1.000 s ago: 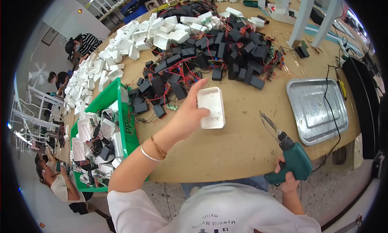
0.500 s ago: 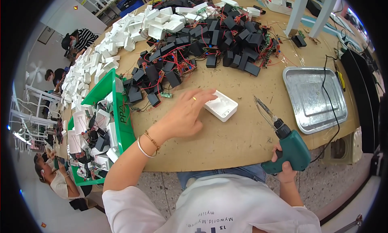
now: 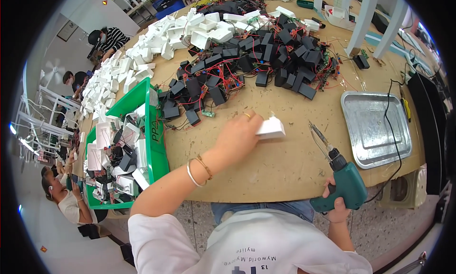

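My left hand (image 3: 241, 137) is closed round one end of a small white plastic case (image 3: 272, 128), which is tipped up on its side over the cardboard-covered table. Most of my left fingers are hidden behind the case. At the right, near the front edge, my right hand (image 3: 336, 201) grips the handle of a green soldering gun (image 3: 350, 184). The gun's thin metal tip (image 3: 319, 134) points up and away to the left, apart from the case.
To the left stands a green bin (image 3: 159, 145) full of white cases and circuit boards. Beyond my hands lie heaps of black boxes with red wires (image 3: 266, 55) and white cases (image 3: 166, 36). A metal tray (image 3: 375, 131) is at the right, crossed by a black cable (image 3: 390, 112).
My left hand has taken hold of the white case and tipped it from lying open side up onto its side. The soldering gun stays in my right hand, almost unmoved.
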Tool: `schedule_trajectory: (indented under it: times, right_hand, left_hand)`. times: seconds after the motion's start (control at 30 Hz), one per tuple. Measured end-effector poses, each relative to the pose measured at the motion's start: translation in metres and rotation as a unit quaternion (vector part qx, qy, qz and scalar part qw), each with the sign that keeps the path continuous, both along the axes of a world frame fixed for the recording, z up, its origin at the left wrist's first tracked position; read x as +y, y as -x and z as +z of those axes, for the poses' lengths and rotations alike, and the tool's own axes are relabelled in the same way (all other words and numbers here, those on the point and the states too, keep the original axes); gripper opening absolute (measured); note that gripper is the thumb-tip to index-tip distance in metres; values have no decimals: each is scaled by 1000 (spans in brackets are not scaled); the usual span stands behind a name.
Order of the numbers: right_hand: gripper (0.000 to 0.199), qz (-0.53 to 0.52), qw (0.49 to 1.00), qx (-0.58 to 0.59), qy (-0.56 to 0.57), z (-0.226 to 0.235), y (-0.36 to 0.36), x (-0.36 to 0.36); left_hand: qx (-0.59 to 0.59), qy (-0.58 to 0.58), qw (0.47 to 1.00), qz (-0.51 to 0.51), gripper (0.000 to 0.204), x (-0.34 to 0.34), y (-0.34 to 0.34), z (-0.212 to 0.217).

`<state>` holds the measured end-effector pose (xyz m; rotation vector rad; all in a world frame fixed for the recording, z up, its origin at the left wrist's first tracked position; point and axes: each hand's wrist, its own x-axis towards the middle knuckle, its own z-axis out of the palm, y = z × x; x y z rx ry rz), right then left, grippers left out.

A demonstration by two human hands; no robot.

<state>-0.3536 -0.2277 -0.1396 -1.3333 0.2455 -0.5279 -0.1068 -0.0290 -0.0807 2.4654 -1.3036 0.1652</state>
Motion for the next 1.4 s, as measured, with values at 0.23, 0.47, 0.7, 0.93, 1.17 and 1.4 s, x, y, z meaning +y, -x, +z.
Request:
schedule_trajectory:
  times: [0.23, 0.47, 0.7, 0.93, 1.17, 1.4]
  right_hand:
    - [64, 0, 1000, 6, 20, 1, -1, -4]
    - [61, -3, 1000, -5, 18, 5, -3, 1]
    - [59, -19, 1000, -8, -8, 1, -2, 3]
    - [60, -20, 1000, -7, -3, 0, -2, 2]
    - [59, -3, 1000, 2, 0, -2, 0, -2]
    - [58, 1, 1000, -23, -6, 0, -6, 0]
  left_hand:
    - [-6, 29, 999, -18, 29, -12, -1, 20]
    - [-201, 126, 958, 159, 15, 5, -144, 27]
    - [-230, -86, 961, 126, 15, -4, -178, 27]
    - [128, 406, 876, 227, 23, 39, -185, 85]
    - [191, 327, 902, 205, 20, 90, -185, 131]
    - [113, 480, 849, 189, 20, 104, -183, 135]
